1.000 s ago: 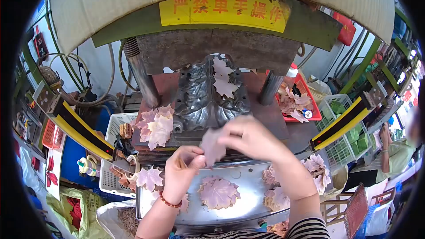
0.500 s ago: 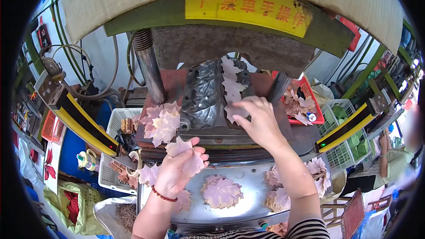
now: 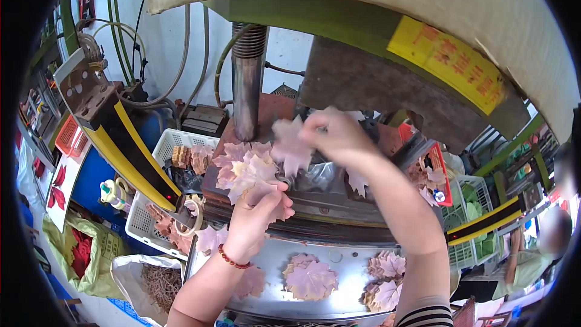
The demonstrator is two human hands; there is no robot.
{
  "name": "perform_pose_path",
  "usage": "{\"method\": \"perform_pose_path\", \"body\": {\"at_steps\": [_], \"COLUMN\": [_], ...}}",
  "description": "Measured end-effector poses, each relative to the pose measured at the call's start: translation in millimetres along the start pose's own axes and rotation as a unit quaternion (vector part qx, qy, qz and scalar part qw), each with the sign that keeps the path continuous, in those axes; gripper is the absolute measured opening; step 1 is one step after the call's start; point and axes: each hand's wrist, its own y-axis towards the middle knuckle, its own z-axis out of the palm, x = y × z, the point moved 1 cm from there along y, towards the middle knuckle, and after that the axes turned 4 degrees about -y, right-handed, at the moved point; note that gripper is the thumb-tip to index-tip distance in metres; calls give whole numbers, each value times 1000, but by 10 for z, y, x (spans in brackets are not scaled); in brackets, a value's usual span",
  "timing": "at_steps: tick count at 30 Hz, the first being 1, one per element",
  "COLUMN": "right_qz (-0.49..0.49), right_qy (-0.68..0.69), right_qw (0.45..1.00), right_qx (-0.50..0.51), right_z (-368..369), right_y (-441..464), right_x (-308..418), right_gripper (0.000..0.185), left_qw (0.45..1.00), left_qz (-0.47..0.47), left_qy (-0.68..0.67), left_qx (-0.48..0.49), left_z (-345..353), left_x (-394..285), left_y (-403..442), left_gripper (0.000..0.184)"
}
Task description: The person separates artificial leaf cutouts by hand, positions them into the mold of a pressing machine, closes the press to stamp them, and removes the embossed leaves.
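My right hand (image 3: pixel 339 136), blurred by motion, pinches a pale pink leaf (image 3: pixel 292 145) over the left part of the metal mould (image 3: pixel 324 177). Lower down, my left hand (image 3: pixel 260 215) grips another leaf (image 3: pixel 279 207) between thumb and fingers. A pile of pink and cream leaves (image 3: pixel 247 172) lies at the mould's left, just above my left hand. One more leaf (image 3: pixel 357 181) shows on the mould under my right forearm. My right hand and arm cover much of the mould.
Leaf stacks (image 3: pixel 310 278) sit on the metal tray (image 3: pixel 348 254). Yellow-black guards (image 3: pixel 136 157) flank the press, with a steel column (image 3: pixel 247 85) behind. White baskets (image 3: pixel 145 221) stand left; a red basket (image 3: pixel 440 163) and green-filled crate (image 3: pixel 472 206) stand right. A person (image 3: pixel 535 254) is at far right.
The view has turned left. My right hand has moved from the mould's right part to its left and now holds a leaf there. My left hand still holds its leaf.
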Motion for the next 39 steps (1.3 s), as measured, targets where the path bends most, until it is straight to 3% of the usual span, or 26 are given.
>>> {"method": "perform_pose_path", "body": {"at_steps": [4,10,14,17,19,20,22,24,25,28,30,33,36,38,39], "right_qz": [78,121,51,10,-44,-163,-212,-131,70,110,140,76,-14,99,16], "right_qy": [-145,-223,-196,-45,2,-71,-91,-34,57,13,-56,-113,-216,-67,-47], "right_qw": [977,952,966,999,991,977,971,989,994,992,979,980,954,992,998], "right_qx": [-139,-171,-160,-2,129,120,60,58,67,-68,-135,-144,-210,-34,-30], "right_z": [-260,-197,-356,-342,-150,-27,70,-15,-114,-200,-69,-46,-100,-236,-224], "right_y": [706,906,573,111,-217,-310,-328,-79,-51,191,291,249,7,-182,-293], "right_x": [-587,-1090,-578,107,422,452,430,239,276,-137,-715,-884,-478,4,164], "right_gripper": [22,25,28,29,30,26,18,17,26,53,50,47,42,36,32], "left_qw": [999,996,995,996,997,997,997,998,999,997,996,994,993,993,992], "left_qz": [-16,-50,-26,-9,3,8,19,-3,-13,-38,-53,-55,-54,-34,-23], "left_qy": [0,61,76,74,57,52,41,47,22,-15,-19,19,65,105,125], "left_qx": [39,46,57,39,50,52,60,28,35,68,75,98,76,44,29], "left_z": [-36,-33,-68,14,22,43,114,130,103,27,25,12,-27,-9,8], "left_x": [-72,-123,-135,-141,-128,-135,-140,-131,-114,-50,-33,-47,-54,-60,-57], "left_y": [-9,-26,2,23,36,34,31,-19,-17,-10,-29,-74,-67,-50,-45], "left_gripper": [28,31,17,20,21,22,23,23,23,23,20,21,25,25,25]}}
